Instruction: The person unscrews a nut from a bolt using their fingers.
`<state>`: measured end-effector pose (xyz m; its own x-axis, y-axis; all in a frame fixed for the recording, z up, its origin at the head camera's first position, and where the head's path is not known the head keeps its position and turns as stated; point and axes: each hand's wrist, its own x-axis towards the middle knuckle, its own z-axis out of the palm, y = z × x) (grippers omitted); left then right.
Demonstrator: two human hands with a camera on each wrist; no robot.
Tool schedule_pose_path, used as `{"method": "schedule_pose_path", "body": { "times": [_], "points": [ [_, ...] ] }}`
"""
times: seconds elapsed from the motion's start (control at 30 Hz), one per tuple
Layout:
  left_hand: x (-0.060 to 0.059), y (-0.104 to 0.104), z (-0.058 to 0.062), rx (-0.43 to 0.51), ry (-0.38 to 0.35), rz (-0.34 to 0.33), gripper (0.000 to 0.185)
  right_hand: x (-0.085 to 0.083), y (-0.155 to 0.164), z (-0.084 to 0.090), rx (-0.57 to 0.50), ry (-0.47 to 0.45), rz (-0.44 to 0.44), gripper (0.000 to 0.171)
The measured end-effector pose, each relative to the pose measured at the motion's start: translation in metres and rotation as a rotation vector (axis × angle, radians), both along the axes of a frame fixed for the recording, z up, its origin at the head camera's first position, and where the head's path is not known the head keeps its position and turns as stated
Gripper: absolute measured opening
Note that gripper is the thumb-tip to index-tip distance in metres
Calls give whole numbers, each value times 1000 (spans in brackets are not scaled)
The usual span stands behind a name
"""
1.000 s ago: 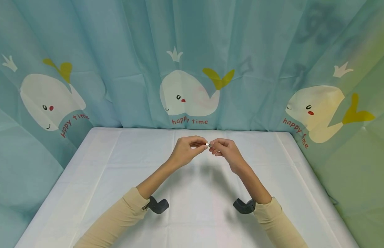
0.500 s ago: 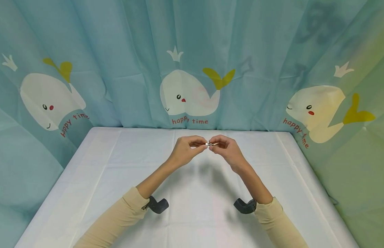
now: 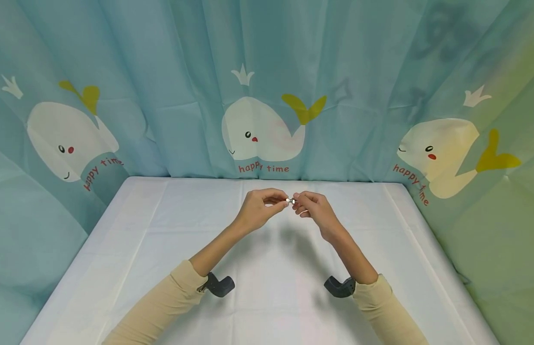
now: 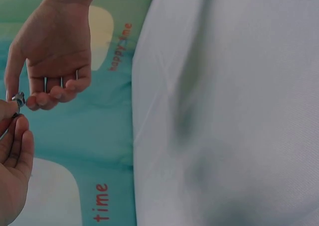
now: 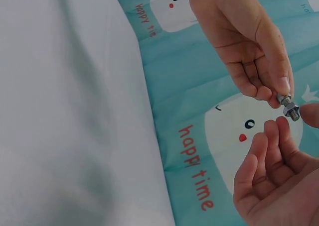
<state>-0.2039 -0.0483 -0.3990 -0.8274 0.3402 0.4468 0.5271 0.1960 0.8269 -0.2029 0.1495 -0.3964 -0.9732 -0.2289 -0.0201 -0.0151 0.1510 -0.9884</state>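
Over the far part of the table, my left hand [image 3: 259,208] pinches one end of a small metal bolt [image 5: 286,100] between thumb and fingertips. A hex nut [image 5: 291,110] sits on its thread, with the threaded tip showing beyond it. My right hand [image 3: 316,211] is beside that free end, thumb and index fingertip spread on either side of the nut, right at its edge. Its other fingers are loosely bent. In the left wrist view, the left hand [image 4: 12,176] covers most of the bolt, and the right hand [image 4: 57,52] comes from above.
A white cloth covers the table [image 3: 267,268], with hand shadows on it. Blue-green curtains [image 3: 172,120] printed with whales stand along the back and both sides. A dark curved wrist mount [image 3: 221,286] sticks out from the left cuff, another mount [image 3: 339,286] from the right.
Half a second ago my right fingertips closed over the nut; now they have drawn back slightly to the right and the nut shows. My left hand has kept its pinch and place.
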Motion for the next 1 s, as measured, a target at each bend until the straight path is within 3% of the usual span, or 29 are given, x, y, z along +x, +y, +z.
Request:
{"method": "schedule_pose_path", "body": {
  "times": [0.23, 0.5, 1.0],
  "points": [
    [0, 1, 2, -5, 6, 8, 9, -2, 1, 0, 23, -5, -5, 36],
    [1, 0, 1, -9, 5, 3, 8, 0, 3, 1, 17, 27, 15, 24],
    [2, 0, 2, 3, 0, 9, 8, 2, 3, -1, -82, 125, 75, 23]
  ]
}}
